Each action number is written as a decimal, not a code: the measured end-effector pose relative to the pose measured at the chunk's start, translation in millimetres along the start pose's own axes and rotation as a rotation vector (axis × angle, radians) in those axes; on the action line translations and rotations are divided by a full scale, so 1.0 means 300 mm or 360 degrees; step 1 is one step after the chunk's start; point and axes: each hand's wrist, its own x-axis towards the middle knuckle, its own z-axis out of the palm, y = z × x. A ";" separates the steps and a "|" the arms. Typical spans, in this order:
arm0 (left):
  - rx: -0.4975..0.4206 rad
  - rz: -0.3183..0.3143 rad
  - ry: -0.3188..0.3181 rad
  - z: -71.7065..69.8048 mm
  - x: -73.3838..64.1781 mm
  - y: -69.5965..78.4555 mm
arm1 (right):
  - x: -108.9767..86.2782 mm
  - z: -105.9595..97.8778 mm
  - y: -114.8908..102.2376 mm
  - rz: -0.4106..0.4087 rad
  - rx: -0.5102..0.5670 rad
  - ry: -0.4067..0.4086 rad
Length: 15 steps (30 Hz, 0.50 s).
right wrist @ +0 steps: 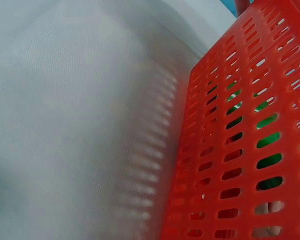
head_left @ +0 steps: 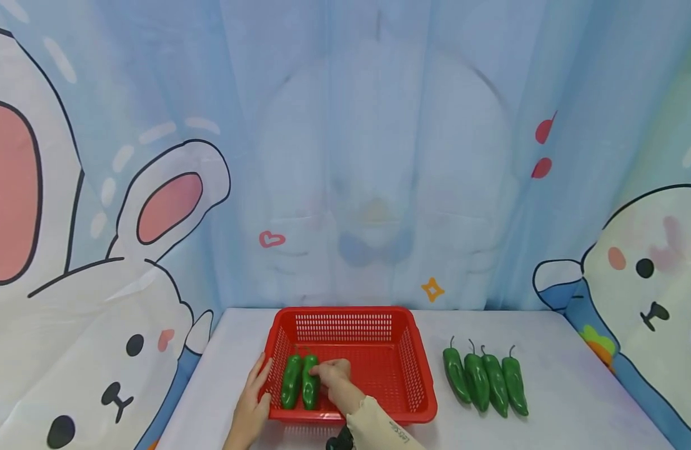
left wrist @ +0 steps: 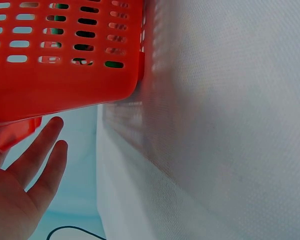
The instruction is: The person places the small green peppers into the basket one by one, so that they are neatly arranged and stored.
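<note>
Inside the red plastic basket (head_left: 373, 369), two green peppers (head_left: 292, 382) lie side by side near its left wall. With curled fingers, my right hand (head_left: 335, 381) pinches the right-hand green pepper (head_left: 310, 389) of the pair. My left hand (head_left: 250, 400) is at the basket's left rim, its fingers extended along the outside. In the left wrist view, the straight, spread fingers (left wrist: 50, 170) show beside the rim. Through the slots in the right wrist view, a green pepper (right wrist: 268, 140) and fingertips (right wrist: 267, 207) are partly visible.
To the right of the basket, several green peppers (head_left: 496, 384) lie in a row on the white table (head_left: 570, 387), stems pointing away. A blue curtain (head_left: 373, 156) with cartoon figures hangs behind the table and along both sides.
</note>
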 end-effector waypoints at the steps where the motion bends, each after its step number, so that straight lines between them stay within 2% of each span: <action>1: -0.0002 -0.0006 0.0001 0.000 0.002 -0.001 | 0.002 0.001 -0.001 -0.0004 -0.0004 0.0001; 9: 0.0003 -0.0009 -0.0001 0.002 0.009 -0.013 | 0.029 0.013 0.002 0.0033 -0.0133 0.0028; 15: -0.0021 -0.0063 -0.0024 0.000 0.007 -0.009 | 0.045 0.020 0.008 0.0075 -0.0199 0.0060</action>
